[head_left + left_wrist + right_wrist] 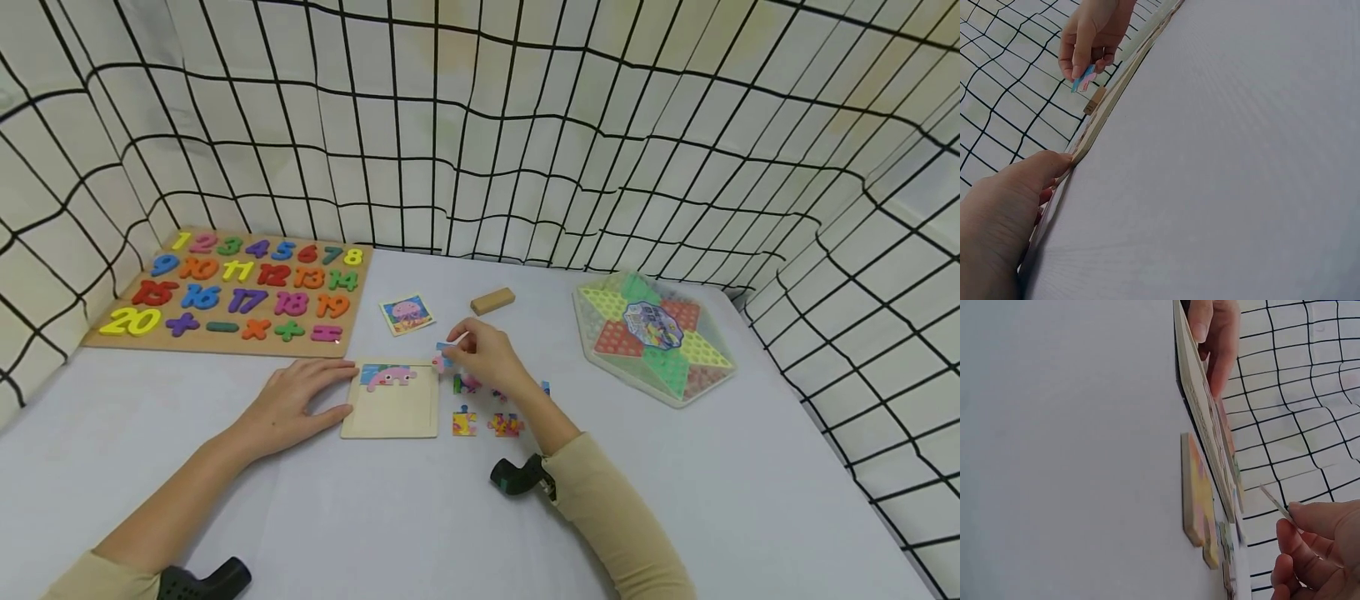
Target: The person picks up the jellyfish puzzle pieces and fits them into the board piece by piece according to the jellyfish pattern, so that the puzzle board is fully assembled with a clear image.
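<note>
My left hand (296, 404) rests on the table with thumb and fingertips at the left edge of a square wooden puzzle tray (390, 417). Joined jigsaw pieces (390, 377) with a pink figure on blue lie along the tray's top. Just off the tray's upper right side, my right hand (491, 358) pinches a blue and pink jigsaw piece (1084, 79) between thumb and fingers, raised above the table. Beneath that wrist, several loose jigsaw pieces (463, 423) lie right of the tray, some partly hidden by the forearm.
A small picture card (407, 314) and a wooden block (492, 301) lie behind the tray. At the back left is a board of coloured numbers (243, 300); at the right, a hexagonal clear box (652, 337). Black grid netting (525, 150) hangs before the white walls around the table.
</note>
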Demonstrator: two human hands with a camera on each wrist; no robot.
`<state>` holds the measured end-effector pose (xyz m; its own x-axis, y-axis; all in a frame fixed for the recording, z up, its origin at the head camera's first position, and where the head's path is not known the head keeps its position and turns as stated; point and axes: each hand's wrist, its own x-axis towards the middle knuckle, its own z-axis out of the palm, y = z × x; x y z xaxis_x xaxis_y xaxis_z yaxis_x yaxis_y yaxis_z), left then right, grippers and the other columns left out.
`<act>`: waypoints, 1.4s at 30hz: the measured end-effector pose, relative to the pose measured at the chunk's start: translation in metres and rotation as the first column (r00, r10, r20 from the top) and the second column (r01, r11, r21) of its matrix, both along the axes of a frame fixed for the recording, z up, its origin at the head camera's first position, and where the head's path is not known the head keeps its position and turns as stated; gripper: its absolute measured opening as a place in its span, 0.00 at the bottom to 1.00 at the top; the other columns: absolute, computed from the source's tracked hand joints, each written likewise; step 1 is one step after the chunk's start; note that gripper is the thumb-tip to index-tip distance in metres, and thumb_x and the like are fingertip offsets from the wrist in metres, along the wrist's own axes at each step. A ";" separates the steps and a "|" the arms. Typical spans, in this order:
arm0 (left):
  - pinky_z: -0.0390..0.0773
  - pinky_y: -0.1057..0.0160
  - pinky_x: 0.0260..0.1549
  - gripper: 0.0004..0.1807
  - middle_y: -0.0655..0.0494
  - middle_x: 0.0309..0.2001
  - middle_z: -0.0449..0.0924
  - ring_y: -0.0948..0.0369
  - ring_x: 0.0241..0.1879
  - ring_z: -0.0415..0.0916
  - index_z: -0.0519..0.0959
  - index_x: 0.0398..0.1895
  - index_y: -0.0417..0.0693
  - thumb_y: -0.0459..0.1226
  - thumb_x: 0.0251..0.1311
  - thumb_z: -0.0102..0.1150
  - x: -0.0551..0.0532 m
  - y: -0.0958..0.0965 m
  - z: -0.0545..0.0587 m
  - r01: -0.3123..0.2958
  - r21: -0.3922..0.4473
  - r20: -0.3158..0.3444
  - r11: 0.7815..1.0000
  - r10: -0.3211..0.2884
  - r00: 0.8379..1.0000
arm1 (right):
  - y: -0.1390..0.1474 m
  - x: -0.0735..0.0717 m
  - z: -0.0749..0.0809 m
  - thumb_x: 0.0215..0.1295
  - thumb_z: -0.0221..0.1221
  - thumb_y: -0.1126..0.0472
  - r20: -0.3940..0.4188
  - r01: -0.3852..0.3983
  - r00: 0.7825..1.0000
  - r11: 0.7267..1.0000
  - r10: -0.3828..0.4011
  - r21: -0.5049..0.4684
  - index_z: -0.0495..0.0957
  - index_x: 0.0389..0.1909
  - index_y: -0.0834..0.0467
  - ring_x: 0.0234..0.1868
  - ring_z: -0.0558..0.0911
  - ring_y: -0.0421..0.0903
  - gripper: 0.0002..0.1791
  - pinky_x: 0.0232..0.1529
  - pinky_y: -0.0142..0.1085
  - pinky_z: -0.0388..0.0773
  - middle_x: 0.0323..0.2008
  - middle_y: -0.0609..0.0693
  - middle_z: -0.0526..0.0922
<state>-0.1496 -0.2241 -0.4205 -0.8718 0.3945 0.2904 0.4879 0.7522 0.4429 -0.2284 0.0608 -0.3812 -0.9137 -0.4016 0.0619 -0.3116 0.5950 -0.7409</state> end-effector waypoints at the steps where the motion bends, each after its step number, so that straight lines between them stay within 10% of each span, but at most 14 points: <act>1: 0.59 0.45 0.47 0.28 0.46 0.58 0.69 0.47 0.59 0.60 0.73 0.57 0.45 0.47 0.54 0.61 0.000 0.000 0.000 0.000 -0.002 0.000 1.000 0.000 1.000 | -0.002 0.001 0.000 0.61 0.59 0.57 -0.002 -0.003 1.000 1.000 0.003 0.001 0.73 0.39 0.57 0.23 0.70 0.40 0.10 0.23 0.29 0.66 0.24 0.46 0.76; 42: 0.60 0.45 0.46 0.28 0.46 0.58 0.69 0.48 0.59 0.59 0.72 0.57 0.45 0.46 0.54 0.61 -0.001 0.000 0.001 0.001 -0.002 0.002 1.000 -0.001 1.000 | -0.029 0.011 -0.012 0.59 0.61 0.57 -0.057 -0.073 0.995 0.992 0.079 0.107 0.76 0.33 0.57 0.20 0.68 0.38 0.07 0.20 0.26 0.63 0.23 0.45 0.74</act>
<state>-0.1502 -0.2242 -0.4195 -0.8721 0.3958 0.2877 0.4876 0.7529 0.4421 -0.2173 0.0317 -0.3932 -0.8763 -0.4767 0.0702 -0.4012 0.6411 -0.6542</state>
